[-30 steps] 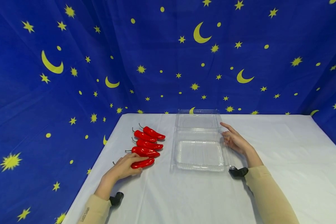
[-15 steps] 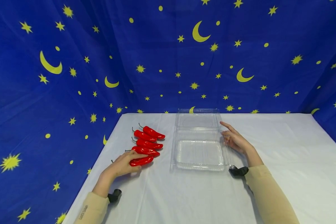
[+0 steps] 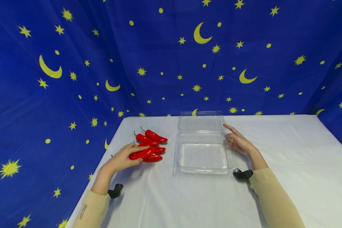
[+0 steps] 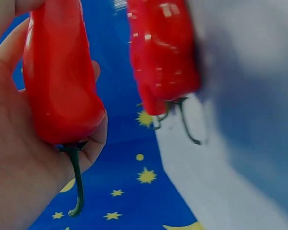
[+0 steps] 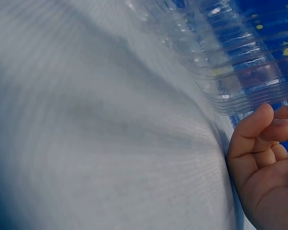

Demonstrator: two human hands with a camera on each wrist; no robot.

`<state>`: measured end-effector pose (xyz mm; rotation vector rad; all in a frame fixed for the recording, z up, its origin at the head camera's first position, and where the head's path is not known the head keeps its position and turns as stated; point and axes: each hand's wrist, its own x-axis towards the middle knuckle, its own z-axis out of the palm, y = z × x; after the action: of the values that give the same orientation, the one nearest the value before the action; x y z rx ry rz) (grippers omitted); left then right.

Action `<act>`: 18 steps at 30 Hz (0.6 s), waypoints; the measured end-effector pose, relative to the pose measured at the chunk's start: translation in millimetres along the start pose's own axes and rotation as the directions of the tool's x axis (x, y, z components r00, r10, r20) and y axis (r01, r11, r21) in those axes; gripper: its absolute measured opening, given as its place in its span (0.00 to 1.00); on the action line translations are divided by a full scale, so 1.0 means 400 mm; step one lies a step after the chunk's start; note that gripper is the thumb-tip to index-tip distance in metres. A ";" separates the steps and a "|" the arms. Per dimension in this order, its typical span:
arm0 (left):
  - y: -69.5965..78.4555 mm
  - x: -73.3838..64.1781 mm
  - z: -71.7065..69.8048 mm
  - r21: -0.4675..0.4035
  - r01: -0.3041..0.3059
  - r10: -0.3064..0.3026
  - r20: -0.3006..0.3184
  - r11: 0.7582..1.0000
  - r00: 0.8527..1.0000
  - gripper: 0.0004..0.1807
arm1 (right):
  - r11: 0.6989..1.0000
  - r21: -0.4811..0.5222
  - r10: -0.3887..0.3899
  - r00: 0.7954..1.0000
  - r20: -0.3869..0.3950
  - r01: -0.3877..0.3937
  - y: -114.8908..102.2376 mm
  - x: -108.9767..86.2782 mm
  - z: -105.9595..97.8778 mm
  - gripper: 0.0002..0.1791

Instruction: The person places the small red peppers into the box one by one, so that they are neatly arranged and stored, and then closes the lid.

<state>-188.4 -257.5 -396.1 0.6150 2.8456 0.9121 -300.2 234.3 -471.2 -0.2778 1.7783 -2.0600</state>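
Head view: a blue fabric backdrop [image 3: 165, 53], printed with yellow stars, dots and crescent moons, is hung in soft folds around a white-clothed table [image 3: 188, 199], whose near edge is cut off by the frame. Toward the far side a clear plastic container [image 3: 203, 170] is set with its lid [image 3: 200, 123] raised at the back; a crescent is seen through it, and the thin walls are hard to make out against the white. Two beige sleeves [image 3: 276, 199] are cropped at the bottom, the lettering on the left one too small to be read. Beside the container's ribbed right wall the right hand [image 3: 240, 143] is placed, index finger extended, others bent; whether the wall is pinched or only touched cannot be told. By the left hand [image 3: 122, 160] a glossy, tapered red pepper [image 3: 138, 154] is firmly grasped, left of the container. Four more red peppers [image 3: 156, 136] are lined up on the cloth, the nearer two partly covered by the hand and its pepper. In the left wrist view the gripped pepper's far end is cut off, and those beyond are blurred. Small black devices [image 3: 115, 191] are worn at the wrists. A slim, curved green stem [image 4: 75, 177] is shown.
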 end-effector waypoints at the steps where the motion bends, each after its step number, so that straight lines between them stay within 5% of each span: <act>1: 0.003 0.004 -0.006 0.004 0.001 -0.001 -0.007 1.000 1.000 0.27 | 1.000 0.001 0.000 1.000 0.003 0.000 0.000 0.000 0.000 0.33; 11: 0.086 0.078 -0.057 0.057 -0.065 0.065 0.010 0.996 0.998 0.29 | 1.000 -0.002 -0.017 1.000 0.011 0.017 -0.002 0.000 -0.005 0.35; 18: 0.156 0.136 -0.050 0.022 -0.129 0.128 0.027 0.991 0.991 0.28 | 1.000 0.005 -0.030 0.999 0.022 0.030 0.003 -0.004 -0.002 0.36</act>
<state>-220.6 -200.2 -341.8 0.8148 2.8252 0.8825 -298.8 235.5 -472.3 -0.3264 1.7660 -2.0739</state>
